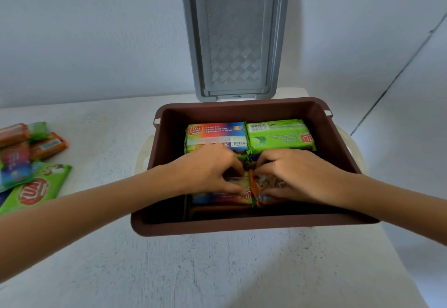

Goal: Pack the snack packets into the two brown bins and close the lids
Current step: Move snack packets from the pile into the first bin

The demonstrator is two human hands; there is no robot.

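A brown bin stands open on the white table, its grey lid propped upright behind it against the wall. Inside at the back lie a rainbow-coloured packet and a green packet. Both hands are inside the bin. My left hand grips a multicoloured packet in the front row. Beside it, my right hand grips an orange packet. The two packets touch in the middle. Only one brown bin is in view.
A loose pile of snack packets, green, orange and multicoloured, lies on the table at the far left. The white table ends at the wall behind and at an edge to the right of the bin.
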